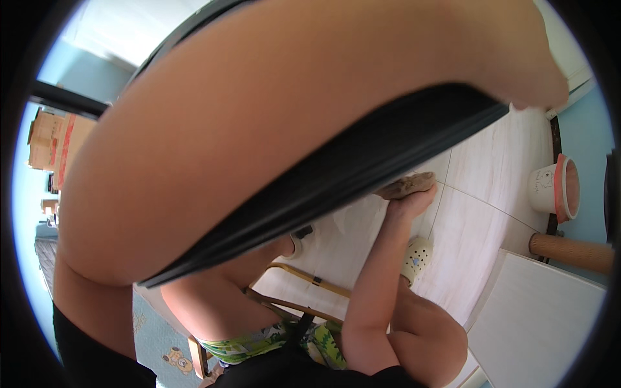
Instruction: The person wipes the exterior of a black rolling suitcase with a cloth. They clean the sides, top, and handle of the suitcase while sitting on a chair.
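Note:
My left arm reaches across the upper view, close to the camera, over a large black object (368,140) with a long straight ridged edge. My left hand (538,89) is at the object's upper right end, its fingers bent; whether it grips the edge cannot be told. Below the black object, my right hand (415,201) holds a crumpled brown cloth (407,185). Part of the cloth is hidden behind the black edge. What the black object is as a whole does not show.
Pale floor tiles (465,213) lie below. At right stand a white and pink bin (546,189), a brown cylinder (572,252) and a white flat surface (538,320). A pale clog (417,257) is on my foot. Cardboard boxes (46,140) are at left, near a black bar (68,100).

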### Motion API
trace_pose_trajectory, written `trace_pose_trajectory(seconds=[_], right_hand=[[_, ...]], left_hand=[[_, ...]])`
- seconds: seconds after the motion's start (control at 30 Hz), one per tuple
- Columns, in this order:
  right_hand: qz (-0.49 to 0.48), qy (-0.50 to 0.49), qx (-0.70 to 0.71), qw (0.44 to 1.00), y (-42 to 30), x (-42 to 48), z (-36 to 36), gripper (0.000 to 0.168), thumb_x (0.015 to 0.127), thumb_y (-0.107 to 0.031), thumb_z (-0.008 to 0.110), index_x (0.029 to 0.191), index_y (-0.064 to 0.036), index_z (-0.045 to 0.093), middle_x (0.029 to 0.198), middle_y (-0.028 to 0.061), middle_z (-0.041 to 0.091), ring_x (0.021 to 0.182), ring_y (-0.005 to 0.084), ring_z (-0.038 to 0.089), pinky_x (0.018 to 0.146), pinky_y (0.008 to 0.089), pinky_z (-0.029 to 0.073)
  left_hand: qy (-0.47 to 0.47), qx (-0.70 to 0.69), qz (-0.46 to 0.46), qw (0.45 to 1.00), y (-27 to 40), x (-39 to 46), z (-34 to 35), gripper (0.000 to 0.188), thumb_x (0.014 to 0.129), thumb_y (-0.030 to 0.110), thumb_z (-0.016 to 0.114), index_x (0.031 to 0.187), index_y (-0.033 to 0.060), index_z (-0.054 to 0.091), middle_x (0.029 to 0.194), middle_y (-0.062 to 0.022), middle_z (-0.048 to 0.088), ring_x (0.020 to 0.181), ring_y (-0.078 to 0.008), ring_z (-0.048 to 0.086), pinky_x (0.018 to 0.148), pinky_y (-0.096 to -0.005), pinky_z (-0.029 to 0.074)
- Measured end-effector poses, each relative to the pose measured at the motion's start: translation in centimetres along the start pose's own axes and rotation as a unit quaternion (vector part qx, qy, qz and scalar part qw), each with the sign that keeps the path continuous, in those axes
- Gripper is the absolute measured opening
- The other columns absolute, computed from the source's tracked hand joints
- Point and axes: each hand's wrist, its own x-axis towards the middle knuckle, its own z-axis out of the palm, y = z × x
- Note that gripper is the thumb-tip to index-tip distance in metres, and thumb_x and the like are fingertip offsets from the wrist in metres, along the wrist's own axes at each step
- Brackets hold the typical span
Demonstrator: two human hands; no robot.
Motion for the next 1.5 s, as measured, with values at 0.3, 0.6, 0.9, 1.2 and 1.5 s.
trace_pose_trajectory(seconds=[0.3, 0.6, 0.9, 1.2, 1.5], right_hand=[[0.224, 0.088, -0.057, 0.969, 16.1, -13.3, -7.5, 0.051, 0.095, -0.041, 0.039, 0.122, -0.003, 0.058, 0.122, 0.0122, 0.059, 0.11, 0.0286, 0.057, 0.097, 0.0408, 0.046], [0.254, 0.02, -0.004, 0.967, 14.6, -9.2, -8.5, 0.05, 0.097, -0.035, 0.034, 0.135, -0.007, 0.048, 0.129, 0.011, 0.057, 0.115, 0.0279, 0.056, 0.099, 0.0415, 0.047], [-0.029, 0.053, -0.151, 0.987, 5.0, -2.3, -5.2, 0.049, 0.098, -0.035, 0.033, 0.136, -0.009, 0.047, 0.132, 0.0112, 0.054, 0.12, 0.0272, 0.052, 0.103, 0.0412, 0.044], [0.313, -0.074, 0.009, 0.947, 21.6, -15.0, -13.0, 0.047, 0.099, -0.035, 0.031, 0.137, -0.011, 0.046, 0.135, 0.0114, 0.051, 0.125, 0.0265, 0.048, 0.107, 0.041, 0.041], [0.03, -0.061, -0.03, 0.997, 1.7, -4.7, 0.0, 0.056, 0.099, -0.046, 0.045, 0.13, 0.001, 0.051, 0.126, 0.0113, 0.059, 0.111, 0.0223, 0.058, 0.094, 0.0347, 0.048]], left_hand=[[-0.109, 0.002, -0.097, 0.989, 2.1, -1.1, -1.7, 0.015, 0.067, 0.018, 0.061, 0.069, 0.0059, 0.07, 0.073, -0.0116, 0.068, 0.069, -0.027, 0.067, 0.062, -0.0367, 0.054], [-0.224, 0.153, 0.205, 0.94, 3.5, -2.0, -1.2, 0.005, 0.067, 0.011, 0.07, 0.063, 0.0135, 0.069, 0.064, -0.0031, 0.065, 0.065, -0.0216, 0.066, 0.052, -0.0325, 0.047], [-0.179, 0.148, 0.209, 0.95, 3.7, -2.3, 0.0, 0.007, 0.065, 0.012, 0.072, 0.061, 0.0156, 0.067, 0.061, 0.0009, 0.062, 0.062, -0.0178, 0.063, 0.052, -0.0297, 0.042], [-0.254, 0.134, 0.163, 0.944, 4.2, -1.9, -0.8, 0.009, 0.065, 0.014, 0.067, 0.057, 0.0126, 0.065, 0.06, -0.0017, 0.062, 0.072, -0.0192, 0.059, 0.061, -0.0312, 0.043], [-0.253, 0.135, 0.101, 0.953, 4.1, -1.4, -1.6, 0.014, 0.065, 0.018, 0.066, 0.054, 0.0094, 0.061, 0.056, -0.0053, 0.059, 0.07, -0.0256, 0.06, 0.059, -0.0366, 0.046]])
